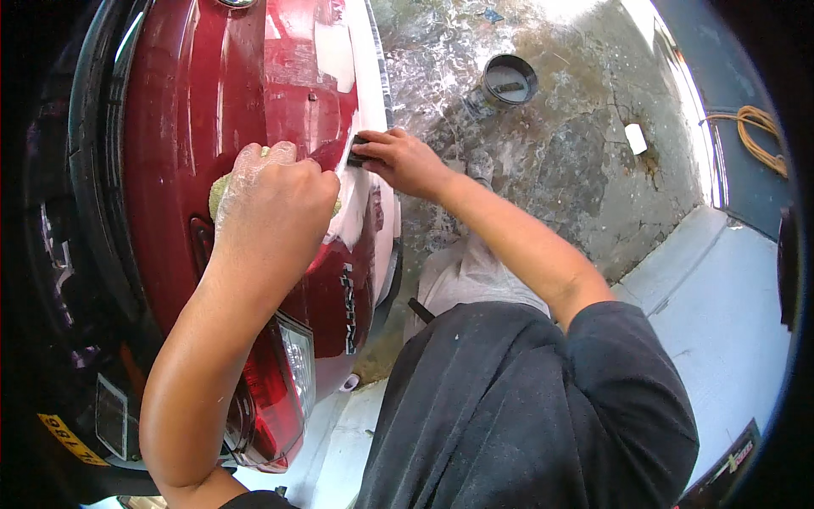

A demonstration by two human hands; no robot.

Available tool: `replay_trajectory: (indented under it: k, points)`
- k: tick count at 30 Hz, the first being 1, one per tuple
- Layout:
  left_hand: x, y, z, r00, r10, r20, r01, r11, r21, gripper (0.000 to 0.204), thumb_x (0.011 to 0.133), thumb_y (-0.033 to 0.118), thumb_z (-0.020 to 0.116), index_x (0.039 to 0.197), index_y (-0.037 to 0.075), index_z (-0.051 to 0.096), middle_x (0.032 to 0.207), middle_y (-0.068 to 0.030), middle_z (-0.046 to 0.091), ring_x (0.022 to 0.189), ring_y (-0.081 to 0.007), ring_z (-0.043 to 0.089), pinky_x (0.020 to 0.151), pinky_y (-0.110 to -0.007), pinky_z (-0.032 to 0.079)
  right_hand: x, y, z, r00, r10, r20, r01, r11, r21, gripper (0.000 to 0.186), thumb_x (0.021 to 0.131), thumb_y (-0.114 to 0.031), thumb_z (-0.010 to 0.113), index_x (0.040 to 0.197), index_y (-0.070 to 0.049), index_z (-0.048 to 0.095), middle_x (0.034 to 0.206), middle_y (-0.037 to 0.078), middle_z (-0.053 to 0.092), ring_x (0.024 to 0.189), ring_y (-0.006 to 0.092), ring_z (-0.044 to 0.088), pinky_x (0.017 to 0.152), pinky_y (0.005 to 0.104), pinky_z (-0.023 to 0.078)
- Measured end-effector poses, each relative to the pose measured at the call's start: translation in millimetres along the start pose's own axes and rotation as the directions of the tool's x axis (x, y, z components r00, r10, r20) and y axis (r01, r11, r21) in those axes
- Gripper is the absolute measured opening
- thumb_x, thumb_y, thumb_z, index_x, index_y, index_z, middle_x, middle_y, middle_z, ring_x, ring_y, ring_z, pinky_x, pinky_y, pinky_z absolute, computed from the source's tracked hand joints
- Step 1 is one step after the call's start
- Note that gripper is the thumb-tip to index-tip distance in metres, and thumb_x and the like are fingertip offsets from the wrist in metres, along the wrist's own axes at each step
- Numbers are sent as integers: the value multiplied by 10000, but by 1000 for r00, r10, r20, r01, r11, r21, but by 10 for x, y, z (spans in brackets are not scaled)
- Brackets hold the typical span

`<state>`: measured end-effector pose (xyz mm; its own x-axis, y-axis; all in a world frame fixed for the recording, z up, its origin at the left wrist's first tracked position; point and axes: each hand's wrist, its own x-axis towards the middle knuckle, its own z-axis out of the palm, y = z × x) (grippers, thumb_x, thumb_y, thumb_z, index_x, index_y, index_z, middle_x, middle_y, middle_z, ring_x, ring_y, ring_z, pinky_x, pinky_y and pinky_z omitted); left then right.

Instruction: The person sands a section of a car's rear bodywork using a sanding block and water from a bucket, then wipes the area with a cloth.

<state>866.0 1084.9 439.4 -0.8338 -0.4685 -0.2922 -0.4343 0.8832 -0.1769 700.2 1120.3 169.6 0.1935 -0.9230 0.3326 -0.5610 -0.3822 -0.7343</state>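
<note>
My left hand (273,199), wet and streaked with whitish residue, is closed over a yellow-green sponge (220,198) on the red car's body panel (174,102). The sponge's edges show past the knuckles, and the rest is hidden. To its right, my right hand (407,163) grips a small black block (357,151). That block rests against a pale, whitish patch (346,222) along the panel's edge. Whitish smears and wet streaks lie on the red paint around both hands. Nearer to me is the car's tail light (273,403).
On the stained concrete floor (577,161) stands a black bucket (486,99) with cloudy liquid and a dark object inside. A white piece (636,138) lies farther right. An orange-brown coiled hose or cable (757,140) hangs at the right wall.
</note>
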Motion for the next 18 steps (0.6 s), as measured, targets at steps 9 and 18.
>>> replay_trajectory:
  k: [9, 18]
  points:
    - [-28, -15, 46, 1000, 13, -18, -13, 1000, -5, 59, 839, 149, 696, 829, 100, 727, 813, -79, 714, 875, -283, 691, 844, -445, 528, -46, -127, 74, 999, 43, 7, -43, 999, 22, 374, 937, -181, 721, 1311, -204, 734, 1406, 54, 688, 1059, 397, 676, 934, 486, 583]
    - [-60, -18, 26, 1000, 3, 14, -3, 1000, 5, 55, 827, 123, 704, 854, 97, 744, 822, -80, 715, 900, -289, 698, 856, -440, 532, -50, -242, 100, 988, 135, 79, -132, 990, -45, 365, 963, -152, 730, 1327, -173, 731, 1462, 103, 656, 1147, 384, 663, 995, 473, 563]
